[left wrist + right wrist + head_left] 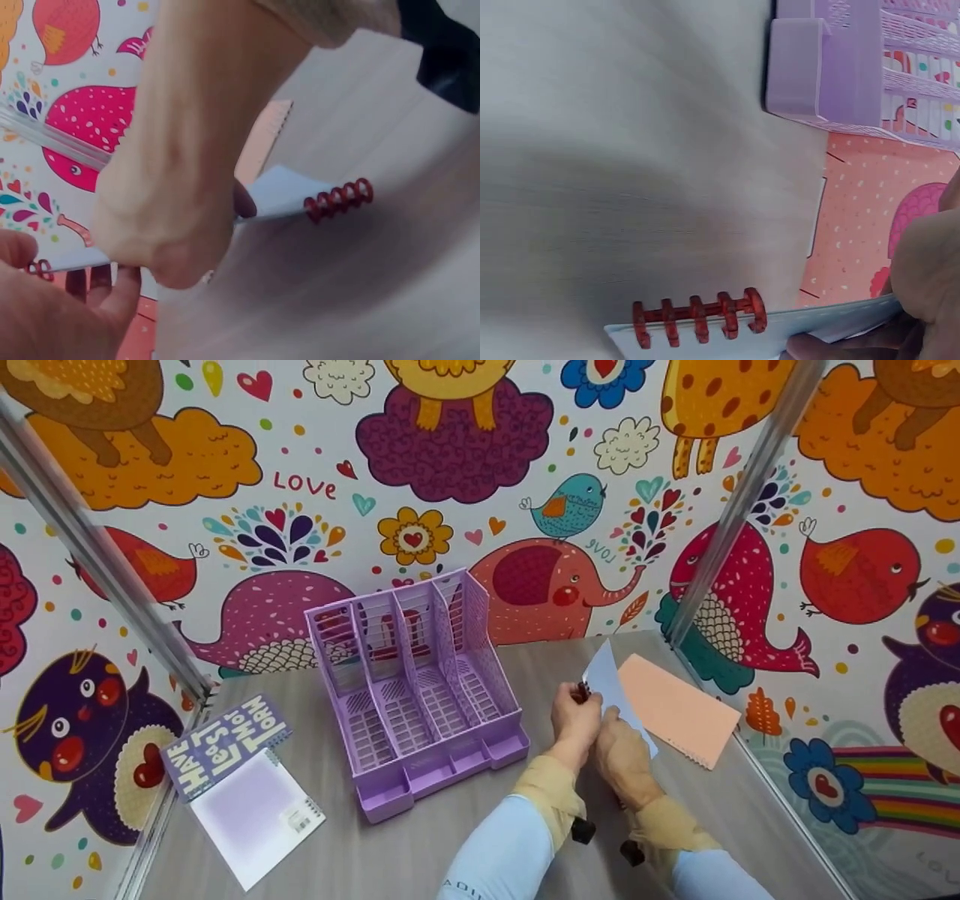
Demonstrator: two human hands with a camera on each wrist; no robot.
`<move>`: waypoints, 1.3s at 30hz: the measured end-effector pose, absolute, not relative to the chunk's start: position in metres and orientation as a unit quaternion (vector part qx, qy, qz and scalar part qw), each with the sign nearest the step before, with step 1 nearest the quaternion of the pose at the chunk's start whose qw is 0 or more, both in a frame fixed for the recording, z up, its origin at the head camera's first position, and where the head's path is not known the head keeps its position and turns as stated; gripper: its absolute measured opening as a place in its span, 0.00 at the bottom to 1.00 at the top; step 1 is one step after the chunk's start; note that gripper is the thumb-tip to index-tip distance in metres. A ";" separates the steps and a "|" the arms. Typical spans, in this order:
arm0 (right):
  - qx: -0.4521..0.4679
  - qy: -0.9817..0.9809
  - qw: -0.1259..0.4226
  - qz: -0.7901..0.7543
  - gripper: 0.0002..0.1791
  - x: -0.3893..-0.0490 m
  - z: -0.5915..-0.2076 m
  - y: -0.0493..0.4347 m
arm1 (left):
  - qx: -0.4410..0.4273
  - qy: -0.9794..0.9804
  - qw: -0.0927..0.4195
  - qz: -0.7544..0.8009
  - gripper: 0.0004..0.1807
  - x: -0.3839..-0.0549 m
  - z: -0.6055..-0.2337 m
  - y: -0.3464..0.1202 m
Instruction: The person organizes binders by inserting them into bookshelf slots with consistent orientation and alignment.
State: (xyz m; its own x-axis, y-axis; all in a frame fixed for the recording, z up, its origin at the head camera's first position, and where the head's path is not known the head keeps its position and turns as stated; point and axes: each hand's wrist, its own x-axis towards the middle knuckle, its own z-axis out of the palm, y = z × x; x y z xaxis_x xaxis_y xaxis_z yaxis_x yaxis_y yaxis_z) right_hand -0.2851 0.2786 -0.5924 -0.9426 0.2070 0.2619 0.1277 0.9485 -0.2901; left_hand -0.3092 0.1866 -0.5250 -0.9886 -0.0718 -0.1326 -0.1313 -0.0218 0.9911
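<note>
Thin lt-blue paper notebook [611,682] R of purple plastic rack [450,748] — L hand [577,716] & R hand [624,755], fingers curled, pinch it; prob. light, bendy — hold edges, off red rings [697,319].

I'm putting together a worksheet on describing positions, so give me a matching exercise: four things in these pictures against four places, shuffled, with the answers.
Things
1. Peach pad
2. Purple rack
3. Light-blue pad
4. Lettered cover

Places
A. Held by the left hand and right hand
B. Lying to the left of the rack
C. Lying to the right of both hands
D. Standing between the lettered cover and the hands

Pairs: 1-C, 2-D, 3-A, 4-B
</note>
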 end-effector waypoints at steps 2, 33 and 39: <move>-0.080 -0.974 0.157 0.139 0.14 -0.285 -0.589 0.277 | -0.066 0.712 0.005 0.699 0.07 -0.310 -0.524 0.185; -0.052 -0.955 0.192 0.219 0.17 -0.302 -0.550 0.258 | 0.094 0.804 -0.091 0.580 0.07 -0.320 -0.533 0.100; -0.024 -0.939 0.255 0.231 0.12 -0.303 -0.546 0.248 | 0.064 0.843 -0.144 0.514 0.05 -0.323 -0.547 0.076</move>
State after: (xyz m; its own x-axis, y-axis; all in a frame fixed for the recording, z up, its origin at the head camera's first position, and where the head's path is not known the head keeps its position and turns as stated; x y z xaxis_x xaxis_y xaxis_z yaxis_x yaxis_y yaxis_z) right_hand -0.3033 0.2475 -0.5457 -0.8687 0.1618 0.4681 -0.0735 0.8926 -0.4449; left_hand -0.3226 0.0763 -0.5474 -0.9504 -0.0399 0.3086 0.2561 0.4630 0.8486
